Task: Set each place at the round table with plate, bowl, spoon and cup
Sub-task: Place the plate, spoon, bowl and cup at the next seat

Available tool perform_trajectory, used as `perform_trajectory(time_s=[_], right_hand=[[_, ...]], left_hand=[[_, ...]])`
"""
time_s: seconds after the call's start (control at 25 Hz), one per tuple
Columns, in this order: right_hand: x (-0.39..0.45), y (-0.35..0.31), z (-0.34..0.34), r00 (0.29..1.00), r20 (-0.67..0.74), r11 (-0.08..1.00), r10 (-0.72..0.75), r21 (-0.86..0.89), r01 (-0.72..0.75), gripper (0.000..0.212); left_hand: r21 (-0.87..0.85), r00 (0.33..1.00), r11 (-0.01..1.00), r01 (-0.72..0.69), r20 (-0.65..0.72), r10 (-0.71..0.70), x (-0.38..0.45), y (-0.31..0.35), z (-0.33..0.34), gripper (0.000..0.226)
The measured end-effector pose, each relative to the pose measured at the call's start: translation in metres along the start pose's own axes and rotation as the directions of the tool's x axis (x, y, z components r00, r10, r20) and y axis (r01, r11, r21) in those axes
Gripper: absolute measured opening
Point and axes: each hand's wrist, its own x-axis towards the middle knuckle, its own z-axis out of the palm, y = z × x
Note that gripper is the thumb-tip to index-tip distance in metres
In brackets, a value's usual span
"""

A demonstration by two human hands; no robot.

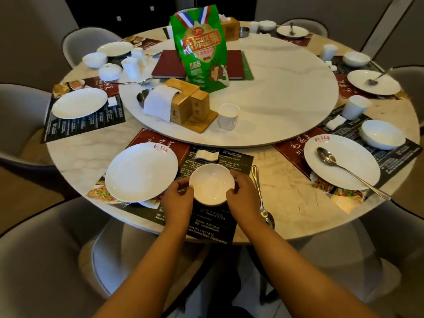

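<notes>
A small white bowl (211, 183) sits upright on the dark placemat (213, 226) at the near place. My left hand (177, 198) grips its left rim and my right hand (241, 196) grips its right rim. A white plate (141, 172) lies to the left of the bowl. To the right, a metal spoon (261, 196) lies on the marble table (289, 203), partly behind my right wrist. A white cup (227, 116) stands on the turntable (275, 92) beyond the bowl. A small white rest (206, 155) lies just past the bowl.
A wooden tissue box (183, 104) and a green snack bag (200, 49) stand on the turntable. The place at right has a plate with spoon (341, 161), a bowl (382, 134) and a cup (355, 107). Grey chairs (34, 260) ring the table.
</notes>
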Motion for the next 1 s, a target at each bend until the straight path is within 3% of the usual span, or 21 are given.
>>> perform_trajectory(time_s=[0.4, 0.52, 0.64, 0.8, 0.88, 1.0], right_hand=[[0.033, -0.007, -0.003, 1.000, 0.002, 0.994, -0.012, -0.108, 0.012, 0.043], [0.078, -0.020, -0.013, 0.998, -0.039, 0.998, -0.039, -0.040, 0.038, 0.043], [0.140, -0.036, -0.021, 0.998, -0.053, 0.999, -0.046, -0.015, 0.046, 0.061], [0.212, -0.043, -0.019, 0.998, 0.059, 0.998, -0.017, -0.065, 0.021, 0.096], [0.222, -0.041, -0.015, 0.994, 0.103, 0.998, -0.042, -0.051, 0.048, 0.095], [0.228, -0.038, -0.013, 0.992, 0.082, 0.995, -0.094, -0.035, 0.097, 0.075]], left_hand=[[0.130, 0.986, 0.977, -0.166, -0.002, 0.168, 0.021, 0.022, -0.002, 0.031], [0.104, 0.972, 0.966, -0.235, 0.050, 0.231, 0.045, 0.054, 0.018, 0.029], [0.001, 0.970, 0.983, -0.182, 0.162, 0.180, 0.082, 0.087, 0.052, 0.030], [-0.018, 0.957, 0.999, -0.051, 0.286, 0.054, 0.133, 0.117, 0.099, 0.039], [-0.039, 0.951, 0.999, -0.018, 0.307, 0.029, 0.150, 0.117, 0.110, 0.040], [-0.053, 0.953, 0.998, -0.016, 0.300, 0.031, 0.163, 0.112, 0.118, 0.039]])
